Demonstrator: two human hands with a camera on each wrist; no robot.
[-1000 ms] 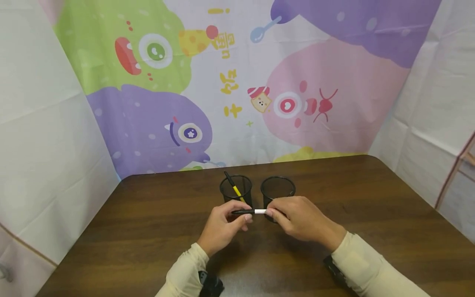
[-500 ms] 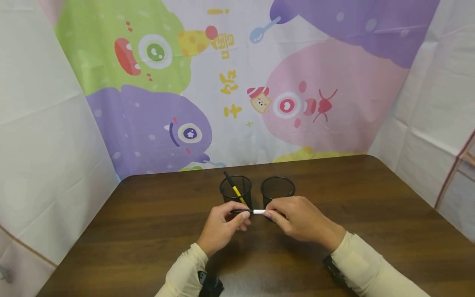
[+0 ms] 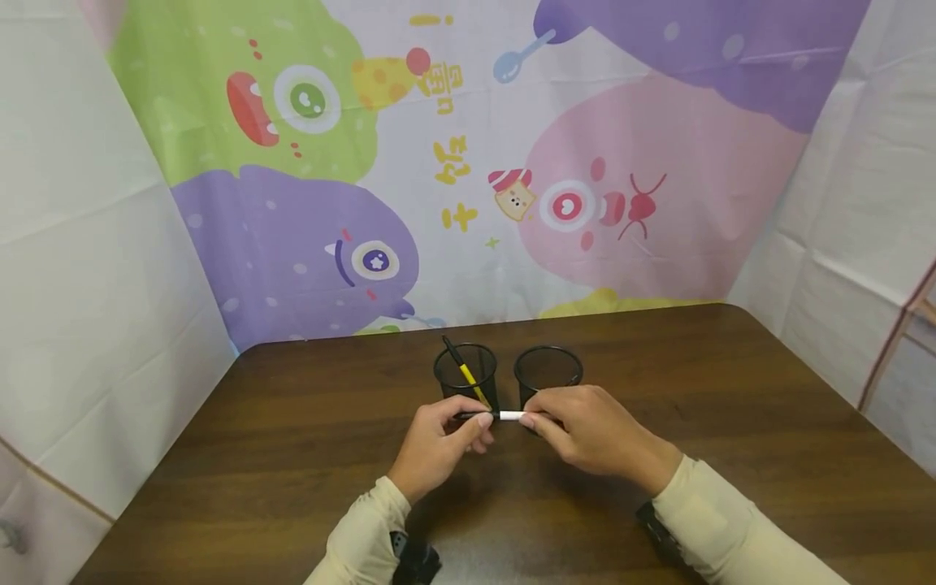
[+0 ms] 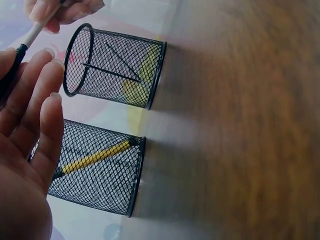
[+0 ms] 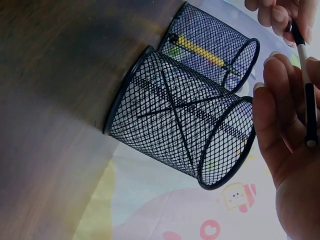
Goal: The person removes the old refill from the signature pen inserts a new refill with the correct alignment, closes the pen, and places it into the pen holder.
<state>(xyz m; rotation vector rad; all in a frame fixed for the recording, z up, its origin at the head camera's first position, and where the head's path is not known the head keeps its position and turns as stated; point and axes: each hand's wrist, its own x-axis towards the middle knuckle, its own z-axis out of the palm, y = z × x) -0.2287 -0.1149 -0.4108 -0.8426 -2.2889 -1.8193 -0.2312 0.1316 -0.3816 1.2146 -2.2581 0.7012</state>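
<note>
a smooth, dark wood-grain desk (image 3: 307, 455) lies below both grips, with a cartoon-print cloth (image 3: 468, 268) behind it. the left grip (image 3: 441, 441) and right grip (image 3: 592, 432) pinch one slim black-and-white pen (image 3: 510, 416), level between them. just beyond stand two cylindrical black wire-mesh cups (image 5: 200, 150); the left one holds one slanting yellow-and-black pen (image 4: 97, 156).
</note>
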